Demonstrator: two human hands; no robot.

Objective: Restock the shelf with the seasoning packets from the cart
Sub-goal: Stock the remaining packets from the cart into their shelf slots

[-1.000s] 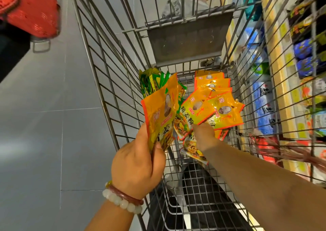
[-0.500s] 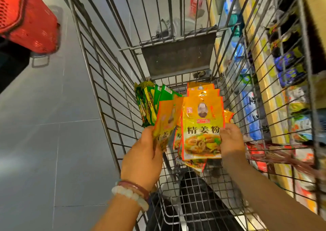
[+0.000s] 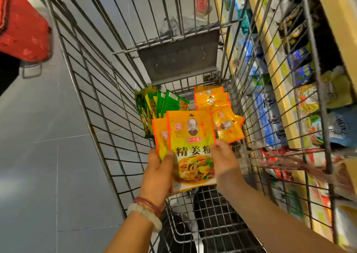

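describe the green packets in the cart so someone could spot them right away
Look into the wire cart, down at its far end below the grey flap. The green packets stand in a bunch on the left, beside the orange stack. They are the only green ones among orange packets.

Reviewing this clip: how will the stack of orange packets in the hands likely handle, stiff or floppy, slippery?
The orange packets are thin flat pouches, so probably light and somewhat floppy. Their film looks glossy and they are fanned unevenly, so they may slide apart. The left hand and right hand both hold the stack's edges, which probably helps square it.
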